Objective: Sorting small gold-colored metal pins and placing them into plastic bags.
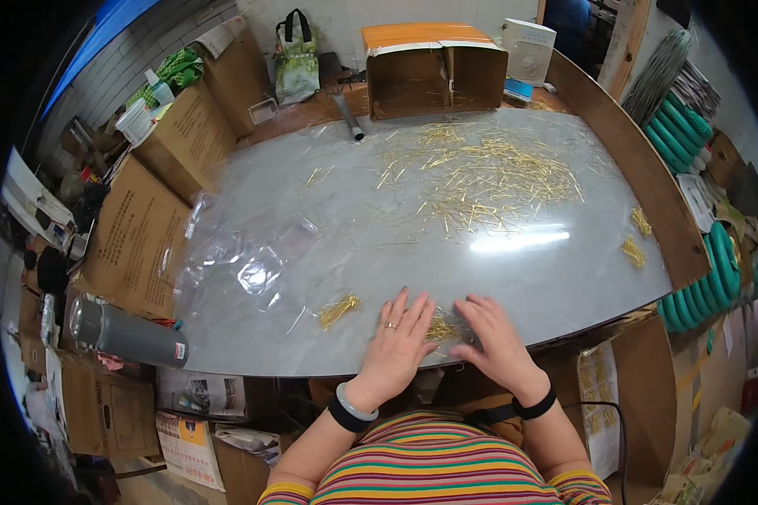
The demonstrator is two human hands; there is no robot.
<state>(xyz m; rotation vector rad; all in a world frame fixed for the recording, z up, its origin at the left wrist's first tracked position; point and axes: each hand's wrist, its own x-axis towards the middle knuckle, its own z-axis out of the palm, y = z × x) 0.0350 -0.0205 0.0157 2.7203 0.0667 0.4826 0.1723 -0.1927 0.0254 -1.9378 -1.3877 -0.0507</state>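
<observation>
Near the front edge of the table, a small bunch of thin gold wire hooks (440, 329) lies between my two hands. My left hand (398, 337) is stretched out flat with its fingers extended, at the left side of the bunch. On the other side, my right hand (493, 343) curves over the table, thumb and fingers apart, close to the wires. Neither hand grips anything that I can see. Left of my left hand rests another gathered bunch of gold wire hooks (338, 311). A big loose spread of gold wire hooks (505, 181) covers the table's far right part.
Clear plastic bags (257, 268) and a grey bottle (130, 332) lie at the left. Two small wire bunches (634, 251) sit by the right wooden border (648, 168). At the back stand an open cardboard box (408, 84) and a dark tube (348, 116). Cartons (135, 240) line the left edge.
</observation>
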